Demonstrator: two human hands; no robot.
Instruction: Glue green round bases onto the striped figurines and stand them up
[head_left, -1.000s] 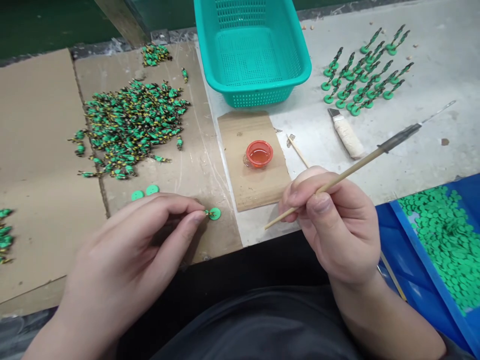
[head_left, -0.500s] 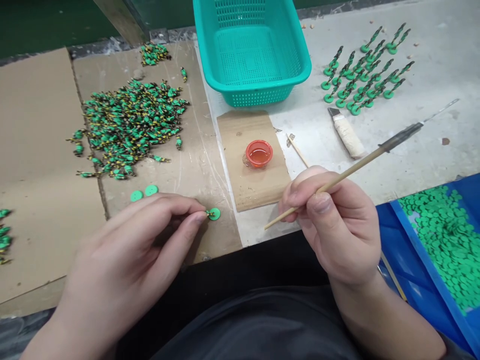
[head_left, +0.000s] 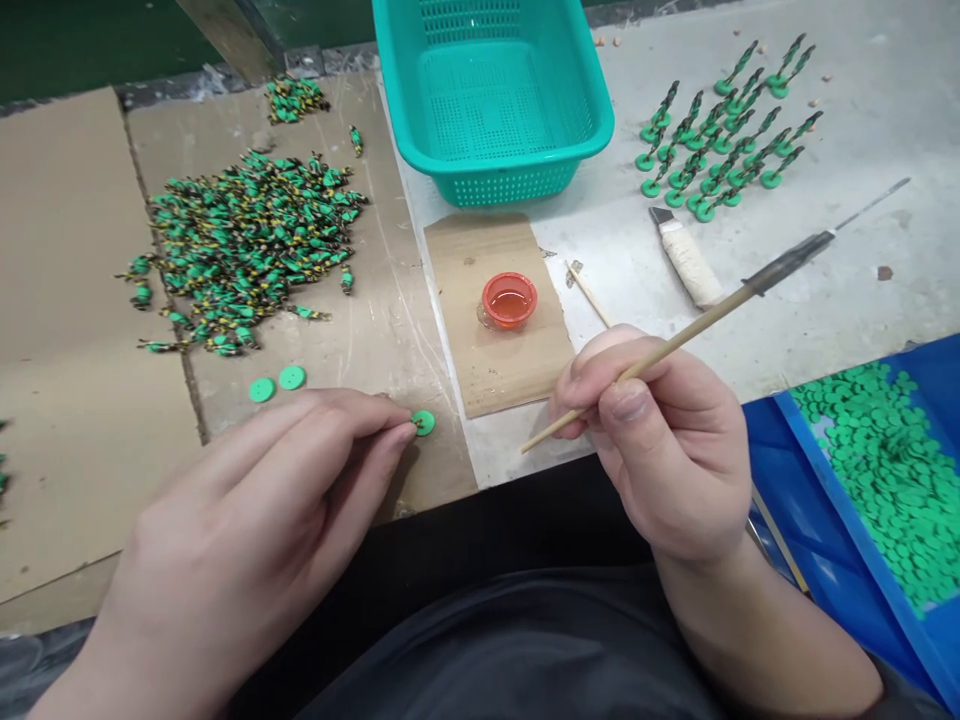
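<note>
My left hand (head_left: 277, 500) is closed in a pinch on a tiny painted figurine, mostly hidden by the fingertips. The figurine's end meets a round green base (head_left: 424, 423) near the table's front edge. Two more green discs (head_left: 292, 377) lie flat beyond my knuckles. In my right hand (head_left: 667, 440) a thin wooden stick (head_left: 690, 330) is gripped between thumb and fingers; a dark wrapped section and a fine needle-like tip point up to the right. A small red cup (head_left: 510, 301) of amber liquid sits on a cardboard piece (head_left: 517, 385) between the hands.
A pile of green and yellow figurines (head_left: 247, 245) lies on cardboard at left. A teal basket (head_left: 510, 165) stands at the back. Several figurines on bases (head_left: 720, 150) stand at right, near a wrapped-handle blade (head_left: 688, 260). A blue tray (head_left: 832, 500) holds many green discs.
The whole view has shifted slightly, so the scene sits a little further left and up. Both hands keep their grips, and the figurine stays at the green base.
</note>
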